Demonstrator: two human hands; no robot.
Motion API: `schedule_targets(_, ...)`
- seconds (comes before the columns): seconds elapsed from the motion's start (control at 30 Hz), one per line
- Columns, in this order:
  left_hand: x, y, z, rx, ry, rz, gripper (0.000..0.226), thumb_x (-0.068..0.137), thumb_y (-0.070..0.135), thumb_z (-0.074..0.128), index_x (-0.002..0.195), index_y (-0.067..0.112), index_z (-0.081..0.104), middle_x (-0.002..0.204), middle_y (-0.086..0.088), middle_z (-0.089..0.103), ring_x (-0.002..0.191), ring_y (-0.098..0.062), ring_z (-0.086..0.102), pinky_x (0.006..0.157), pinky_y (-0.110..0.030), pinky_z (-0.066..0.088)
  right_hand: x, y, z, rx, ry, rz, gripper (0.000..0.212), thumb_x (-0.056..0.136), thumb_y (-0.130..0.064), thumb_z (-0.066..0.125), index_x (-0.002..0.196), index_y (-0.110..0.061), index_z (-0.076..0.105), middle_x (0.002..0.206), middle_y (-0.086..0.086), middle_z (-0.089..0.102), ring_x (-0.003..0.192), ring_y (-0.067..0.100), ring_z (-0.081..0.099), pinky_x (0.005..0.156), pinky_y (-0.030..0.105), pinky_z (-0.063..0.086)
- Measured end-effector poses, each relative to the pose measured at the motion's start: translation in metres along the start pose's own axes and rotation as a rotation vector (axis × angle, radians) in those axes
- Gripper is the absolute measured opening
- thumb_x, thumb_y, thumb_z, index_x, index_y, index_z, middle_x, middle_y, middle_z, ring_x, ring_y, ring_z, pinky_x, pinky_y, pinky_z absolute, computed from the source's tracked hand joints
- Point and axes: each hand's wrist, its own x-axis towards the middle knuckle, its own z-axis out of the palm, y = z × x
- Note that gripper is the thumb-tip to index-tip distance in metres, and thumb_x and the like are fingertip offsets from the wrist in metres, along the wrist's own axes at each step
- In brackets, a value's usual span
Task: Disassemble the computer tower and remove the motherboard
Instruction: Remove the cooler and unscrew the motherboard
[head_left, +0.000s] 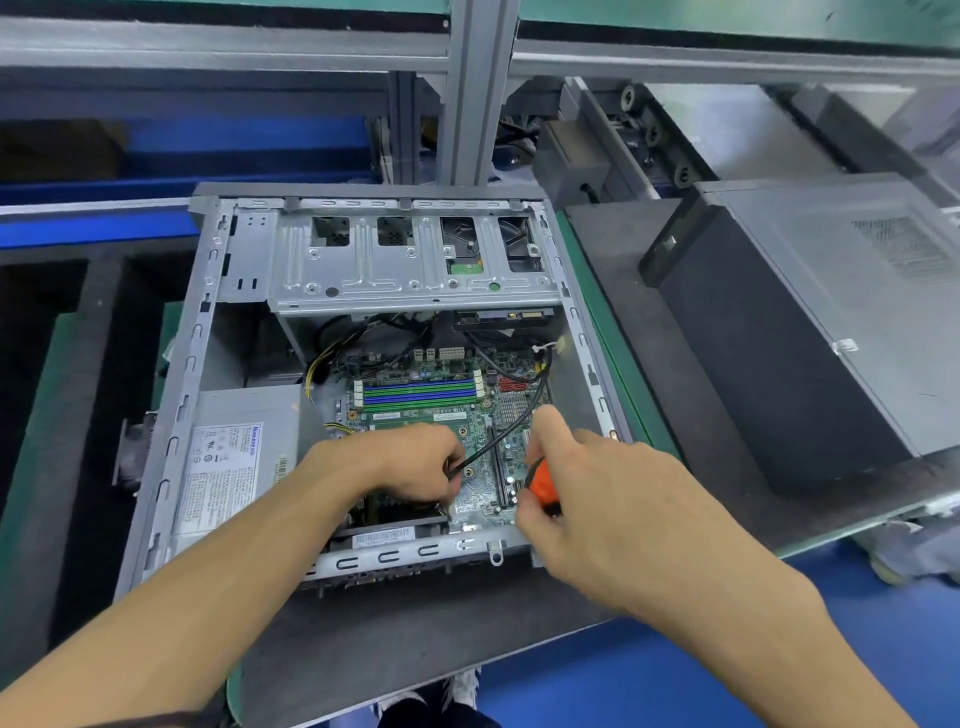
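Observation:
An open computer tower (208, 332) lies on its side on the bench. Inside it sits the green motherboard (441, 410) with blue and green memory slots. My left hand (410, 462) rests low over the board, its fingers pinched on a black cable (511, 431) that runs up toward the case's right wall. My right hand (597, 493) is closed around an orange-handled screwdriver (543, 486), held near the board's lower right corner. The screwdriver's tip is hidden.
A grey power supply (234, 457) fills the case's lower left, and a metal drive cage (405, 265) spans its top. Another closed tower (810, 332) lies to the right on the dark mat (649, 322). Aluminium frame posts (467, 93) stand behind.

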Motion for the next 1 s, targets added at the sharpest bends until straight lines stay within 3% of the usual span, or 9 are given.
schedule_targets(0.1, 0.0, 0.0, 0.0, 0.012, 0.005, 0.009, 0.006, 0.091, 0.018, 0.059, 0.088, 0.013, 0.061, 0.082, -0.003, 0.062, 0.07, -0.017, 0.054, 0.063, -0.029, 0.046, 0.005, -0.001, -0.001, -0.034, 0.025, 0.009, 0.027, 0.095, -0.055, 0.037, 0.095, -0.032, 0.023, 0.071, -0.006, 0.046, 0.055, 0.017, 0.038, 0.049, 0.033, 0.023)
schedule_targets(0.23, 0.001, 0.0, -0.002, 0.035, 0.006, 0.004, 0.008, 0.093, 0.02, 0.056, 0.087, 0.015, 0.059, 0.084, -0.003, 0.063, 0.073, -0.02, 0.057, 0.066, -0.033, 0.049, 0.007, 0.003, 0.001, -0.12, 0.079, 0.025, 0.033, 0.098, -0.06, 0.015, 0.089, -0.029, 0.018, 0.062, -0.006, 0.038, 0.05, 0.019, 0.034, 0.046, 0.032, 0.019)
schedule_targets(0.33, 0.002, -0.002, -0.002, 0.071, 0.032, -0.003, 0.014, 0.094, 0.022, 0.054, 0.081, 0.018, 0.055, 0.078, -0.002, 0.059, 0.068, -0.019, 0.053, 0.062, -0.034, 0.047, 0.009, 0.003, 0.002, -0.02, 0.03, -0.02, 0.024, 0.1, -0.051, 0.029, 0.093, -0.03, 0.021, 0.061, -0.005, 0.039, 0.05, 0.013, 0.032, 0.046, 0.031, 0.019)
schedule_targets(0.5, 0.005, -0.004, -0.004, 0.083, 0.015, -0.037, 0.011, 0.095, 0.023, 0.054, 0.085, 0.018, 0.056, 0.078, 0.0, 0.058, 0.07, -0.019, 0.054, 0.058, -0.029, 0.042, 0.015, 0.006, -0.005, 0.084, -0.11, -0.06, 0.027, 0.093, -0.055, 0.036, 0.098, -0.029, 0.03, 0.068, -0.006, 0.051, 0.057, 0.01, 0.045, 0.05, 0.026, 0.026)
schedule_targets(0.6, 0.009, -0.003, -0.008, 0.092, 0.0, -0.042, 0.011, 0.095, 0.024, 0.054, 0.086, 0.017, 0.057, 0.081, -0.001, 0.06, 0.074, -0.02, 0.056, 0.062, -0.031, 0.045, 0.018, 0.008, -0.006, 0.074, -0.127, -0.036, 0.03, 0.094, -0.06, 0.033, 0.093, -0.03, 0.03, 0.068, -0.006, 0.049, 0.057, 0.008, 0.042, 0.05, 0.025, 0.025)
schedule_targets(0.77, 0.014, -0.004, -0.009, 0.114, 0.011, -0.05, 0.021, 0.095, 0.026, 0.055, 0.075, 0.023, 0.048, 0.075, 0.003, 0.053, 0.071, -0.018, 0.052, 0.058, -0.03, 0.039, 0.023, 0.009, -0.003, 0.009, -0.063, -0.017, 0.036, 0.097, -0.063, 0.019, 0.084, -0.029, 0.017, 0.065, -0.007, 0.041, 0.053, 0.009, 0.034, 0.048, 0.029, 0.023)
schedule_targets(0.93, 0.014, -0.007, -0.011, 0.091, 0.022, -0.044, 0.02, 0.094, 0.026, 0.057, 0.075, 0.023, 0.049, 0.075, 0.005, 0.053, 0.075, -0.022, 0.053, 0.063, -0.029, 0.04, 0.021, 0.016, -0.014, 0.067, -0.185, -0.037, 0.027, 0.095, -0.056, 0.036, 0.093, -0.03, 0.029, 0.07, -0.007, 0.049, 0.06, 0.009, 0.042, 0.052, 0.031, 0.03)
schedule_targets(1.0, 0.015, -0.007, -0.011, 0.087, 0.018, -0.046, 0.021, 0.094, 0.026, 0.057, 0.075, 0.022, 0.049, 0.074, 0.005, 0.052, 0.075, -0.021, 0.051, 0.062, -0.029, 0.039, 0.02, 0.016, -0.017, 0.133, -0.258, -0.056, 0.028, 0.088, -0.054, 0.047, 0.091, -0.032, 0.03, 0.078, -0.008, 0.051, 0.064, 0.007, 0.046, 0.053, 0.026, 0.031)
